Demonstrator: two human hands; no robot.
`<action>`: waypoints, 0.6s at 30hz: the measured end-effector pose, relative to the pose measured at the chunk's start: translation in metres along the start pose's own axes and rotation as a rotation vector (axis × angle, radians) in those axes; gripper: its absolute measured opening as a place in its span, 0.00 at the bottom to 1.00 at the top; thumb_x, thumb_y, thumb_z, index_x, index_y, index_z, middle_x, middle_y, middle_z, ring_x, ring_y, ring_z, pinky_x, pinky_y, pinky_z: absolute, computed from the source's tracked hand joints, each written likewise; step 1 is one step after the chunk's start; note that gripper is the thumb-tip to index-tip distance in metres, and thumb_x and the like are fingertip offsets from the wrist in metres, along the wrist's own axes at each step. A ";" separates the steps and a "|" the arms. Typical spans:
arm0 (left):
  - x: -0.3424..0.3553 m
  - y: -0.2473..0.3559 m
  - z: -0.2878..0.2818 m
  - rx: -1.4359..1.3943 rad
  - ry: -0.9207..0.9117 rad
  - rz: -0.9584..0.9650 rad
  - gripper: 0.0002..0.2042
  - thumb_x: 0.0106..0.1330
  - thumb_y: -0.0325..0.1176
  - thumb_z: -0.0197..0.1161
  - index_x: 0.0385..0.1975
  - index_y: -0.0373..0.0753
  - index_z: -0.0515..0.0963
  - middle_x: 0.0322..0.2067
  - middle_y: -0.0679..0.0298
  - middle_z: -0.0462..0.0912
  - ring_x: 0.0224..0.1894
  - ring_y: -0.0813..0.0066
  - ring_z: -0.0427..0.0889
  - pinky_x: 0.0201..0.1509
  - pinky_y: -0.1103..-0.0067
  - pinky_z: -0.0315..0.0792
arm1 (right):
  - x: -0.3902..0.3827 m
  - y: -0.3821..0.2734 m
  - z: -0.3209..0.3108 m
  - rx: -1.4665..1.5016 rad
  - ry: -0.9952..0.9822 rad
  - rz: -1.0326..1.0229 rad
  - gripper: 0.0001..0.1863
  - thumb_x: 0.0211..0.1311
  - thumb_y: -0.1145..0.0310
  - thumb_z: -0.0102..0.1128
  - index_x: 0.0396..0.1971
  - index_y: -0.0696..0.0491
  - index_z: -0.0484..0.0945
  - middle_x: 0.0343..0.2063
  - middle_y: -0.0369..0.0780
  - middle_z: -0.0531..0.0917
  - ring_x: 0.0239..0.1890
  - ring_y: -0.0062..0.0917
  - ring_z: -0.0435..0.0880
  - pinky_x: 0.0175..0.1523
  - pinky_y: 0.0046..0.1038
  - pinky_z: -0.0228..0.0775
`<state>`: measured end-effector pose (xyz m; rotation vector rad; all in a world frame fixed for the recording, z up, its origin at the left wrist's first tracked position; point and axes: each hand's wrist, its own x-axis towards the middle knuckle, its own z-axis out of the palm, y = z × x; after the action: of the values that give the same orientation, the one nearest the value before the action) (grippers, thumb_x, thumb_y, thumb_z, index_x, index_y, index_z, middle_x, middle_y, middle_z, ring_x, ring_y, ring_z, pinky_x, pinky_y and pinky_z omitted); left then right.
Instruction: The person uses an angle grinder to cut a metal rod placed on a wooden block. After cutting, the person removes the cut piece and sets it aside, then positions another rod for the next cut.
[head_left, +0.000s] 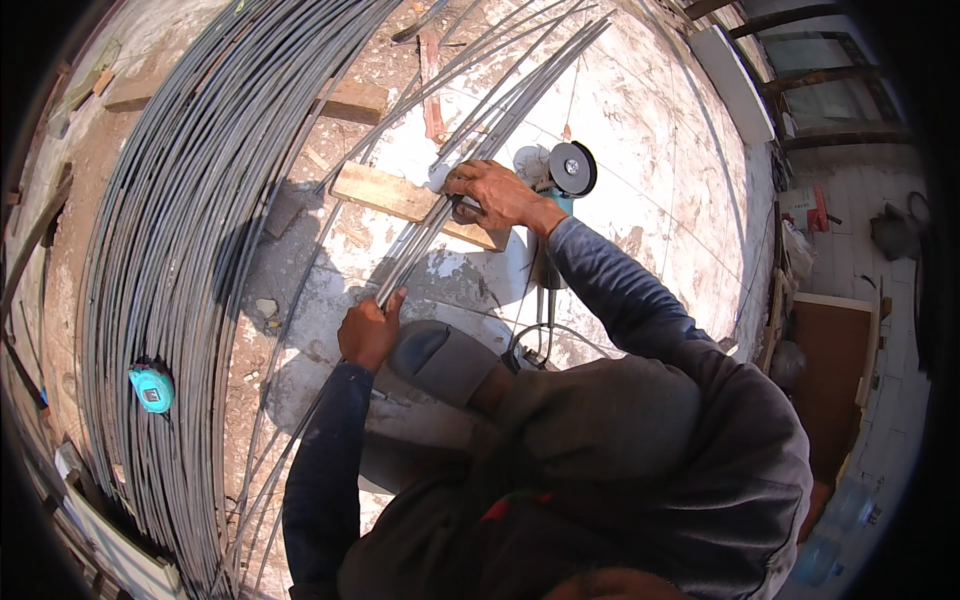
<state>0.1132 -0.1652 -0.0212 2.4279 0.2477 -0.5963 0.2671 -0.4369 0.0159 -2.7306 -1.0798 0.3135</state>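
Note:
A small bundle of thin grey metal rods (415, 243) slants from my left hand up to the far right, passing over a wooden block (385, 190). Lower down, my left hand (368, 329) is wrapped round the bundle. My right hand (495, 195) curls over the same rods where they cross the block, its fingertips partly hidden. Just right of that hand stands an angle grinder with a dark disc (572, 168) and teal body (560, 200), mostly behind my sleeve.
A big pile of long rods (190, 250) fills the left side, with a teal tape measure (151, 387) on it. Another wooden block (350, 102) lies under the pile. My shoe (432, 362) and a black cable (540, 335) are close below the bundle. Water bottles (820, 560) stand at lower right.

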 end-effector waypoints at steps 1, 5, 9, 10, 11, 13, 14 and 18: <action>-0.002 0.001 -0.001 -0.011 -0.013 -0.009 0.34 0.66 0.64 0.53 0.27 0.31 0.81 0.25 0.43 0.82 0.33 0.42 0.83 0.38 0.58 0.76 | -0.002 0.008 0.003 -0.002 -0.009 0.028 0.22 0.61 0.59 0.60 0.55 0.48 0.76 0.52 0.42 0.77 0.58 0.39 0.73 0.65 0.42 0.63; 0.005 -0.011 -0.003 -0.021 -0.110 0.099 0.31 0.66 0.61 0.56 0.27 0.30 0.81 0.24 0.42 0.82 0.31 0.43 0.83 0.37 0.58 0.76 | 0.011 0.036 0.010 -0.067 -0.050 0.082 0.24 0.70 0.46 0.48 0.51 0.49 0.78 0.48 0.42 0.78 0.56 0.38 0.74 0.63 0.44 0.64; 0.006 -0.013 -0.002 -0.032 -0.135 0.120 0.29 0.67 0.57 0.57 0.32 0.29 0.80 0.26 0.41 0.82 0.34 0.41 0.82 0.39 0.58 0.75 | 0.022 0.056 0.000 -0.168 -0.118 0.028 0.30 0.67 0.37 0.46 0.51 0.48 0.78 0.48 0.42 0.79 0.56 0.38 0.74 0.63 0.44 0.62; 0.005 -0.012 -0.003 -0.042 -0.151 0.113 0.28 0.67 0.56 0.57 0.34 0.29 0.80 0.27 0.40 0.81 0.36 0.41 0.82 0.40 0.57 0.74 | 0.024 0.062 -0.002 -0.161 -0.128 0.001 0.30 0.67 0.37 0.46 0.51 0.48 0.78 0.48 0.42 0.79 0.56 0.38 0.74 0.63 0.44 0.62; 0.005 -0.010 -0.003 -0.042 -0.143 0.107 0.29 0.67 0.57 0.57 0.35 0.29 0.81 0.27 0.40 0.82 0.36 0.41 0.82 0.40 0.57 0.74 | 0.025 0.069 -0.004 -0.154 -0.139 -0.025 0.31 0.68 0.37 0.45 0.51 0.48 0.78 0.49 0.42 0.79 0.56 0.38 0.75 0.63 0.44 0.62; 0.004 -0.009 -0.004 -0.036 -0.123 0.083 0.29 0.67 0.57 0.56 0.36 0.29 0.81 0.28 0.40 0.82 0.37 0.41 0.82 0.42 0.57 0.74 | 0.035 0.071 -0.012 -0.168 -0.165 -0.016 0.31 0.68 0.36 0.42 0.52 0.47 0.78 0.49 0.43 0.79 0.57 0.38 0.74 0.64 0.44 0.61; 0.003 -0.008 -0.006 -0.025 -0.112 0.077 0.29 0.67 0.58 0.56 0.36 0.30 0.81 0.29 0.40 0.82 0.37 0.41 0.82 0.42 0.57 0.74 | 0.039 0.074 -0.016 -0.157 -0.170 -0.018 0.31 0.69 0.36 0.42 0.52 0.47 0.78 0.49 0.43 0.80 0.57 0.38 0.74 0.64 0.44 0.61; 0.000 -0.003 -0.006 0.012 -0.083 0.074 0.30 0.67 0.59 0.55 0.36 0.31 0.82 0.31 0.41 0.83 0.38 0.43 0.83 0.43 0.58 0.76 | 0.037 0.097 -0.026 -0.177 -0.069 -0.032 0.32 0.69 0.35 0.38 0.52 0.46 0.79 0.47 0.44 0.80 0.57 0.39 0.75 0.66 0.44 0.60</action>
<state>0.1147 -0.1591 -0.0190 2.4059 0.1190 -0.6655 0.3641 -0.4836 0.0122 -2.8716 -1.2230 0.3235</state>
